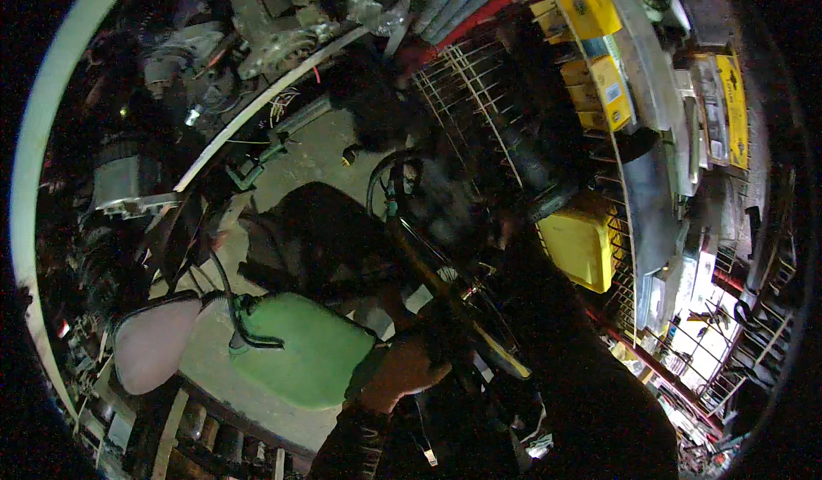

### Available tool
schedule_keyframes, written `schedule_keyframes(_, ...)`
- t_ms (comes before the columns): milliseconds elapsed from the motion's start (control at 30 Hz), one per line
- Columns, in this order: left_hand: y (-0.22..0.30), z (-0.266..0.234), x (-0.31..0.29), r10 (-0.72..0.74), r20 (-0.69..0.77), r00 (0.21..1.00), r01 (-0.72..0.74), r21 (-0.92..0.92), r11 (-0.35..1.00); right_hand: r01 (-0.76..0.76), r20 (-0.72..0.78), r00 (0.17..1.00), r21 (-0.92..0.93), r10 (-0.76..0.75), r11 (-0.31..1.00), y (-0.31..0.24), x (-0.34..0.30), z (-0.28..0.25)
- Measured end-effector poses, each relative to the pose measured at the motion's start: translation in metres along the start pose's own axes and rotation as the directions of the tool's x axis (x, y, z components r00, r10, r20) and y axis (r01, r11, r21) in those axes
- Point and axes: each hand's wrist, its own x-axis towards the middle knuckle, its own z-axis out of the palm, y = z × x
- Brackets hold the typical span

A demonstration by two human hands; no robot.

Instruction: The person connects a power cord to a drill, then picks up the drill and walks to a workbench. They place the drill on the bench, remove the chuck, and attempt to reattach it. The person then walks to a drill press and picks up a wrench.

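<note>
Left hand beside a green panel in a dim, crowded workspace

The left hand [401,373] is at the right end of the green panel [295,351], near the lower end of a long, dark strip with a yellowish tip [454,292]. Its grip cannot be told. The right hand is lost in shadow, its grip unreadable. The panel lies over a pale surface [257,399], with a dark hooked rod [233,309] across it and a pinkish panel [156,347] to its left. At right stands a yellow bin [575,247].
</note>
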Motion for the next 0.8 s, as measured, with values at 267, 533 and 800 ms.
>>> schedule_keyframes(267, -0.012, 0.003, 0.003, -0.157, 0.145, 0.977, 0.148, 0.071, 0.986, -0.081, 0.168, 0.985, 0.188, 0.049, 0.979, -0.001, -0.062, -0.027)
schedule_keyframes(533, 0.0, 0.002, 0.019, 0.136, -0.078, 0.988, -0.128, 0.105, 0.986, -0.271, 0.456, 0.885, 0.336, 0.096, 0.902, -0.002, -0.131, -0.065)
schedule_keyframes(800, 0.049, -0.013, -0.026, -0.001, -0.227, 0.974, -0.014, -0.064, 0.998, -0.336, 0.573, 0.819, 0.425, 0.037, 0.841, -0.014, -0.223, -0.099)
